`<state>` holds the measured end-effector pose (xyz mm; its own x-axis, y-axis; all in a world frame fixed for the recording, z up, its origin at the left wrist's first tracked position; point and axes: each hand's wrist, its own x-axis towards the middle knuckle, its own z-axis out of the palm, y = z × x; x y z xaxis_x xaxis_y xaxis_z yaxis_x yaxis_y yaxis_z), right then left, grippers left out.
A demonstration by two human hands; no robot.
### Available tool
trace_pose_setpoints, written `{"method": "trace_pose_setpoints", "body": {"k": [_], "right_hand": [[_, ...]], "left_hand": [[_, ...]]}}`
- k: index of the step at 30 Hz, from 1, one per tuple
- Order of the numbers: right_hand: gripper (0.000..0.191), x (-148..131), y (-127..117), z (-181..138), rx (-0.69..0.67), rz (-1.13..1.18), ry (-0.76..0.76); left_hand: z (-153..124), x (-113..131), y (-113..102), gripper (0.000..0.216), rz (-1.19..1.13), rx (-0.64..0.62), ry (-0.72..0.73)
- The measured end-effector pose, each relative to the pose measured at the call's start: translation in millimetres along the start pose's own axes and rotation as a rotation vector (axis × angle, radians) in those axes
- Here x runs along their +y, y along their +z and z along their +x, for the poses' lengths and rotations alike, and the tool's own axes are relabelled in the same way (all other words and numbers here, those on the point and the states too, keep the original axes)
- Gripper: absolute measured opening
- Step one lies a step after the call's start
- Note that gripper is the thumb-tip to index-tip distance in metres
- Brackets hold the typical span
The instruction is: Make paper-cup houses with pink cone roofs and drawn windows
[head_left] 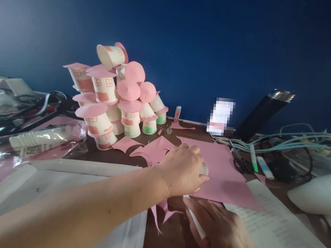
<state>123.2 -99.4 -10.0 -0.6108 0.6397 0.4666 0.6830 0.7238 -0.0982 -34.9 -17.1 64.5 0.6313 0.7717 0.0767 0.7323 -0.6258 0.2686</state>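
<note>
My left hand [183, 169] reaches across the desk and is closed over a small round white object [204, 169], pressing it onto a sheet of pink paper [225, 170]. My right hand [220, 231] sits at the near edge of that sheet, fingers pinched on a thin white pen-like stick [197, 224]. Pink paper offcuts [152, 149] lie beside my left hand. Behind them rises a pile of paper cups with pink roofs [116, 97], decorated as little houses.
Scissors [241, 162], two markers [260, 162] and a glue stick [177, 113] lie past the pink sheet. A dark tilted cylinder [262, 112] and cables [295, 144] fill the right. A printed sheet [283, 229], a white cup [317, 191] and a plastic-wrapped cup stack [41, 139] are nearby.
</note>
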Motion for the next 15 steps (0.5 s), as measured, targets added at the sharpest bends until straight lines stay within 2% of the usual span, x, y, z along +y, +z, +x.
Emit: {"method": "trace_pose_setpoints", "body": {"k": [15], "right_hand": [[0.034, 3.0, -18.9, -18.5, -0.096, 0.015, 0.067]], "left_hand": [[-1.0, -0.8, 1.5, 0.027, 0.005, 0.034, 0.004]]}}
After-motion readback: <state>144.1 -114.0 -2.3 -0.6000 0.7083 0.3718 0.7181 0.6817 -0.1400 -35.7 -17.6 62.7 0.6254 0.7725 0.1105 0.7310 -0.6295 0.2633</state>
